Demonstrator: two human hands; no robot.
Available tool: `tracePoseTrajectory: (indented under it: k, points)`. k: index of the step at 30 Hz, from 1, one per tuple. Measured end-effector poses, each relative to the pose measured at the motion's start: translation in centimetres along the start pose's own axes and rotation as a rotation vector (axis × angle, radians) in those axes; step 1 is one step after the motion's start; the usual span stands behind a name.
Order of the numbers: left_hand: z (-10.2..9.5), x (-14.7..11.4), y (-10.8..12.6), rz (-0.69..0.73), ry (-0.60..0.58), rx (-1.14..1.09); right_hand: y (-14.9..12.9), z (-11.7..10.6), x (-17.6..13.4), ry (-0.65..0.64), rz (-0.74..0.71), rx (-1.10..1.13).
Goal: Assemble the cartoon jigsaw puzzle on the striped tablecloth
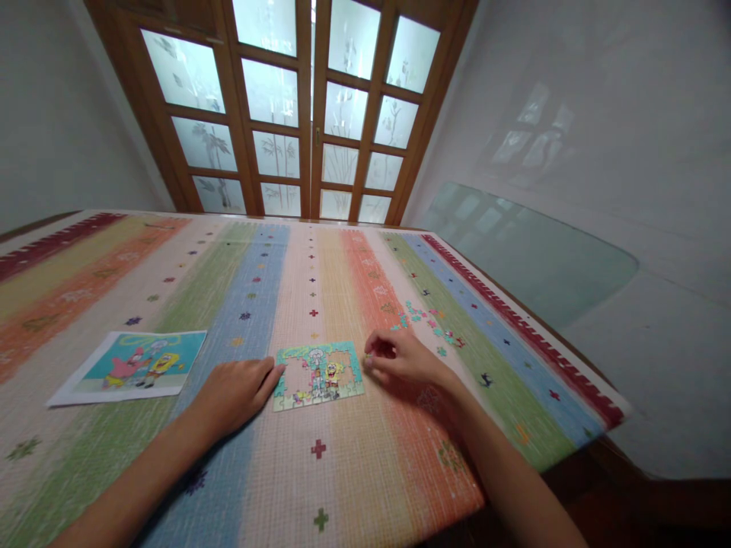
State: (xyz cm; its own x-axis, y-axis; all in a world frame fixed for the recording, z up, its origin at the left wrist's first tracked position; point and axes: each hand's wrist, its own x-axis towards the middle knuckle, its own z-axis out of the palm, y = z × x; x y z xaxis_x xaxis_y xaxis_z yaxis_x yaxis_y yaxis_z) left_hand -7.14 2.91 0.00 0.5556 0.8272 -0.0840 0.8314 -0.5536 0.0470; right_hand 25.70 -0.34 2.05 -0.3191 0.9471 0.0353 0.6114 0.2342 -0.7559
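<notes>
A partly assembled jigsaw puzzle [333, 373] with cartoon figures lies flat on the striped cloth, gaps showing in its left part and upper right. My left hand [237, 388] rests on the cloth with its fingers stretched out, fingertips at the puzzle's left edge. Just past the right edge, my right hand [400, 358] is closed in a pinch on a small puzzle piece [368, 356], mostly covered by the fingertips. Beyond that hand, several loose puzzle pieces [439, 332] are scattered.
A printed reference picture [137, 365] of the same cartoon figures lies left of my left hand. The striped tablecloth [297, 472] covers the table. Wooden doors with glass panes [311, 114] stand behind it, and a white wall [628, 152] is on the right.
</notes>
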Motion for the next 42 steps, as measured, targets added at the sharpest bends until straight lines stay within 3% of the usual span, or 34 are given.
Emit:
tracePoseTrajectory:
  k: [5,12,42]
  points:
    - [-0.3,0.0,0.1,-0.006,-0.049,0.045,-1.4,2.6,0.6,-0.051,0.022,0.108]
    - [-0.7,0.0,0.4,-0.016,-0.071,0.032,-2.2,3.8,0.7,-0.028,0.024,0.134]
    - [0.2,0.0,-0.1,-0.008,-0.050,0.012,-2.3,4.6,0.8,0.015,-0.084,-0.262]
